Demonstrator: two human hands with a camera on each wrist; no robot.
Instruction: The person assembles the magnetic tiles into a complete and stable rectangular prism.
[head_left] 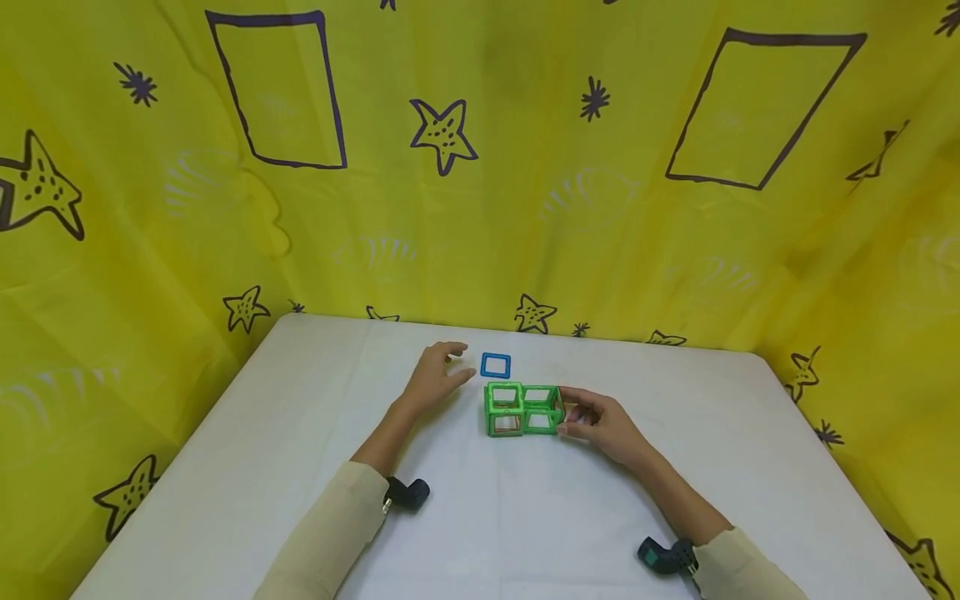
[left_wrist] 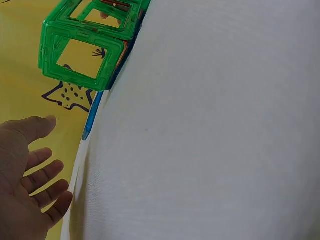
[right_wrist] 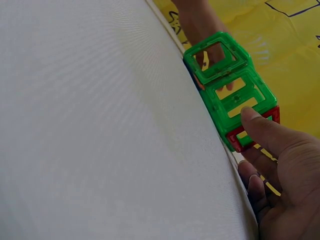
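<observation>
A block of joined magnetic tiles (head_left: 504,410), mostly green open-centred squares, sits on the white table in the head view. My right hand (head_left: 611,427) holds its right end between thumb and fingers. In the right wrist view a red tile (right_wrist: 233,140) closes that end, and the thumb (right_wrist: 260,127) lies against the frame. Behind the block a single blue square magnetic tile (head_left: 496,377) lies flat. To the left of both, my left hand (head_left: 433,377) hovers with fingers spread and holds nothing. Its palm and loosely bent fingers show in the left wrist view.
The white table (head_left: 480,517) ends at the back against a yellow curtain (head_left: 495,225) with drawn stars and squares. Black wrist cameras sit on both forearms, one on the left wrist (head_left: 408,493) and one on the right (head_left: 663,556).
</observation>
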